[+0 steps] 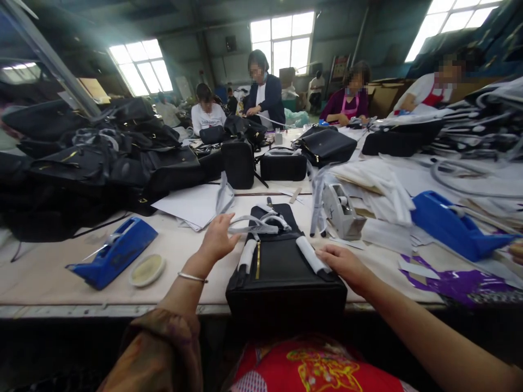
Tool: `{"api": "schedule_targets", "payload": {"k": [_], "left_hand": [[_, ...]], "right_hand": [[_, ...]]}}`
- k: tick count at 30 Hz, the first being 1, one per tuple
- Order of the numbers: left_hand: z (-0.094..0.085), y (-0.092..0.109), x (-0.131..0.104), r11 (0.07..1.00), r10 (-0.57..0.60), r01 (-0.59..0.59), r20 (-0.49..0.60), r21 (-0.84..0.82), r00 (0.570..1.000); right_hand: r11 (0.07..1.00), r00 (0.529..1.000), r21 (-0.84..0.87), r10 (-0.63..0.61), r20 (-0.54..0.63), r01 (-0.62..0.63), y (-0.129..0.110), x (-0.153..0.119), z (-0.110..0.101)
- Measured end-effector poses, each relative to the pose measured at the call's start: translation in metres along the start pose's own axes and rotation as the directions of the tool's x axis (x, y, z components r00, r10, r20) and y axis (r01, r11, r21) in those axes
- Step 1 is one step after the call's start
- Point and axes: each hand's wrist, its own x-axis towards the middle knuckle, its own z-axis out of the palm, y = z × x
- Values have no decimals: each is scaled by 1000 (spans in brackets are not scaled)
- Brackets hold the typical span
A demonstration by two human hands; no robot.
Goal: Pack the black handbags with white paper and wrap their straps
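Note:
A black backpack [281, 259] lies on the table in front of me, its base towards me and overhanging the table's front edge. Two white-wrapped shoulder straps [311, 255] run along it, with a gold zipper beside the left one. Clear plastic film covers the top handle [275, 220], and a loose strip of film [249, 229] stretches left from it. My left hand [217, 239] has this strip's end between thumb and fingers. On the other side, my right hand [341, 264] has curled fingers against the lower end of the right wrapped strap.
Left are a blue tape dispenser [118, 253] and a round pale dish [147, 270]. A grey tape dispenser [342, 212], another blue dispenser [453, 223] and purple plastic [461, 283] lie right. Black bags [98, 163] are piled left. Several co-workers [265, 95] sit or stand across the table.

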Motion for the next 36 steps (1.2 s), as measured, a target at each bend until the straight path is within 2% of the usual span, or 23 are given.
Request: {"api": "schedule_targets", "payload": {"k": [1,3,6,9,14,17,19,20,22,24,25,27,30,33,36], "left_hand": [[10,-9,10,994,-14,2,104,112,994],[28,-18,26,966,-51,-27,292,257,955],[39,-19,46,954,-74,-68,452,290,889],[22,-16,76,962,-30,-120,533,245,846],[-33,-7,157,958,124,-256,614,132,779],[-46,4,202,923,170,-337,591,185,789],[-38,13,221,880,202,-377,491,288,848],[-30,18,227,858,227,-374,394,352,891],[-6,24,229,829,286,-319,142,459,948],[21,28,224,843,316,-253,-56,474,947],[34,29,218,859,321,-255,-77,445,944],[54,27,205,875,359,-327,-26,357,933],[70,12,181,852,454,-454,65,262,889],[79,-18,155,839,498,-499,63,218,865],[85,-52,128,848,500,-497,33,186,865]], "right_hand": [[1000,1000,15,6,-2,-6,1,1,0],[998,1000,52,23,-11,-23,4,3,-1],[997,999,73,34,-25,-32,9,5,-2],[998,1000,61,2,-28,0,12,7,-3],[997,998,14,-69,-7,69,7,8,-6],[981,989,-132,-144,-23,140,-9,13,-18],[924,958,-294,-277,-70,246,-26,22,-37],[880,930,-374,-353,-100,293,-34,30,-50],[795,867,-515,-466,-180,320,-51,52,-85],[740,816,-633,-499,-292,226,-63,83,-126],[720,797,-680,-489,-354,140,-67,100,-147],[701,775,-713,-464,-429,25,-72,136,-185],[651,796,-757,-429,-426,-54,-72,190,-225],[583,848,-803,-357,-392,-126,-66,241,-244],[519,874,-827,-273,-402,-218,-59,286,-252]]}}
